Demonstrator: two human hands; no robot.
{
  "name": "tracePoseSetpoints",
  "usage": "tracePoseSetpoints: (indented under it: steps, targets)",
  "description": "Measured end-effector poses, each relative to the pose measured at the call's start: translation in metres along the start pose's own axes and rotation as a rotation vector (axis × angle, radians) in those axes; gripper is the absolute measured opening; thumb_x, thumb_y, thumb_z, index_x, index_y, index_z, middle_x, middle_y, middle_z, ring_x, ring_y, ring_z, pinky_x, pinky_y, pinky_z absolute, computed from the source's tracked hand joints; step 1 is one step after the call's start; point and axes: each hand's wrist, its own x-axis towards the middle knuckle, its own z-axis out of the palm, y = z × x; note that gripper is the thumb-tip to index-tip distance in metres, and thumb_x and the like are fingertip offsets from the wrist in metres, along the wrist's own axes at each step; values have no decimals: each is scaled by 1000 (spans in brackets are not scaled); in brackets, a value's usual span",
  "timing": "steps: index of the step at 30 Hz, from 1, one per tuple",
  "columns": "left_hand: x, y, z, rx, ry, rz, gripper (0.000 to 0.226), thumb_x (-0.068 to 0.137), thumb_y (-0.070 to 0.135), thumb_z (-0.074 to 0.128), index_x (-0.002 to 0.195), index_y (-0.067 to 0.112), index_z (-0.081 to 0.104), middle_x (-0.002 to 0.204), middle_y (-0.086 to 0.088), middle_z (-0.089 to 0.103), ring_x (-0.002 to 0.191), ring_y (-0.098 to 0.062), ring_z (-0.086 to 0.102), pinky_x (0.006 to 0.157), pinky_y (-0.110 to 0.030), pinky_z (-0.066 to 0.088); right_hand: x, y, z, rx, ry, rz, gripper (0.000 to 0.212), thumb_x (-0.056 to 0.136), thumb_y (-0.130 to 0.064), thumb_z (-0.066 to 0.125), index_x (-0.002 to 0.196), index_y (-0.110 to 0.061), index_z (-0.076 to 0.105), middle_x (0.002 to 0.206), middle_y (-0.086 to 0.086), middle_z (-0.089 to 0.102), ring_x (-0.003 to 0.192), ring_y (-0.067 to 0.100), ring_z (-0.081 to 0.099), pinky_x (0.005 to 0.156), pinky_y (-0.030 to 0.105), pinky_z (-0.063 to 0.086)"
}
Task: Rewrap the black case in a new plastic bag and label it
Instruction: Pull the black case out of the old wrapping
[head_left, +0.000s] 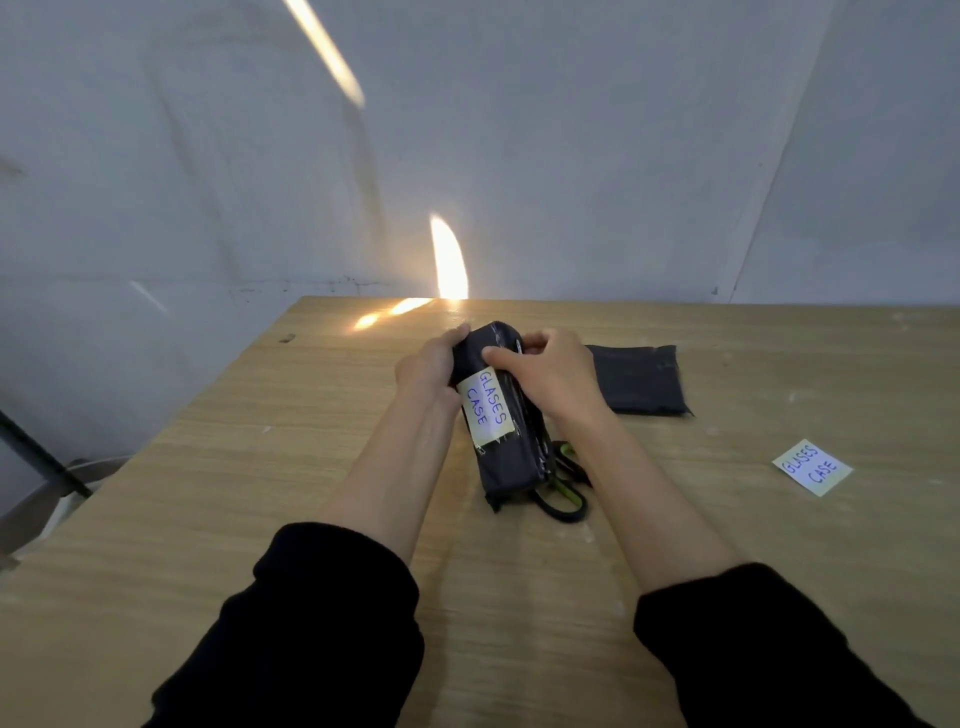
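Right there, mid-table (234, 493): held the black case (506, 457) at its far end with both grips. Curled the left grip (428, 371) round the left edge, fingertips over the top corner. Pinched the dark wrapping on the upper right side with the right grip (550, 374), thumb across the top face. Tilted it, near end low beside the green-handled scissors (566, 501). Showed a taped label (485, 408) reading GLASES CASE, just below both grips. Spotted a dark plastic bag (641, 382) flat just behind the right grip, and a loose label (812, 466) well off to the right.
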Motion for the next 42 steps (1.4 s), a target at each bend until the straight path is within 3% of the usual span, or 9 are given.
tracePoseSetpoints:
  steps: [3, 11, 17, 20, 26, 30, 35, 39, 42]
  targets:
    - [0, 6, 2, -10, 70, 24, 28, 75, 4, 72, 100, -1, 63, 88, -16, 65, 68, -28, 62, 67, -42, 58, 1, -6, 2, -45, -10, -33, 38, 75, -37, 76, 101, -18, 58, 93, -5, 61, 93, 16, 62, 87, 38, 53]
    - [-3, 9, 0, -55, 94, 42, 17, 77, 5, 75, 87, -2, 65, 75, -13, 65, 57, -24, 62, 39, -26, 49, 4, 5, 1, 126, -104, -7, 44, 79, -37, 72, 116, -18, 59, 105, -1, 65, 94, 17, 66, 86, 41, 56]
    - [-1, -4, 3, 162, 153, 310, 13, 78, 16, 76, 71, 9, 69, 75, -9, 68, 69, -28, 66, 62, -36, 59, 3, 15, -7, 314, -172, 37, 33, 82, -28, 71, 112, -17, 60, 96, 1, 69, 80, 15, 70, 62, 26, 55]
    - [1, -14, -3, 311, 152, 399, 19, 80, 23, 74, 64, 15, 67, 71, -5, 69, 72, -27, 66, 76, -42, 59, 1, 24, -9, 394, -181, 95, 44, 76, -34, 77, 111, -14, 60, 102, 8, 72, 77, 17, 71, 63, 29, 55]
    - [-2, -28, -8, 310, 108, 337, 19, 84, 23, 71, 70, 12, 65, 73, -6, 67, 66, -19, 62, 67, -33, 55, -4, 37, -8, 460, -183, 179, 35, 83, -36, 70, 107, -12, 61, 92, 3, 72, 67, 11, 66, 45, 20, 46]
    - [-14, -20, -6, 208, -118, 156, 21, 86, 31, 69, 83, 10, 65, 77, -8, 68, 67, -22, 64, 68, -35, 56, 0, 38, -9, 526, -125, 217, 29, 84, -32, 67, 106, -14, 60, 94, 3, 70, 73, 15, 64, 53, 27, 46]
    - [-14, -10, -7, 185, -168, 82, 44, 73, 19, 81, 107, -4, 65, 88, -15, 70, 70, -26, 67, 68, -38, 60, 1, 40, -6, 561, -104, 240, 35, 83, -31, 69, 109, -10, 61, 97, 7, 73, 75, 18, 67, 55, 28, 48]
    - [-12, -9, -7, 198, -97, 163, 23, 76, 13, 79, 82, 0, 62, 73, -12, 66, 51, -17, 63, 46, -24, 52, 1, 43, -6, 593, -110, 258, 37, 84, -30, 69, 113, -8, 63, 101, 10, 73, 83, 20, 69, 59, 30, 51]
    - [-8, -14, -9, 291, -22, 277, 26, 79, 17, 77, 66, 9, 55, 67, -6, 62, 55, -16, 58, 46, -22, 48, 1, 43, -4, 615, -114, 269, 39, 84, -30, 70, 115, -7, 62, 101, 10, 72, 83, 21, 68, 58, 31, 52]
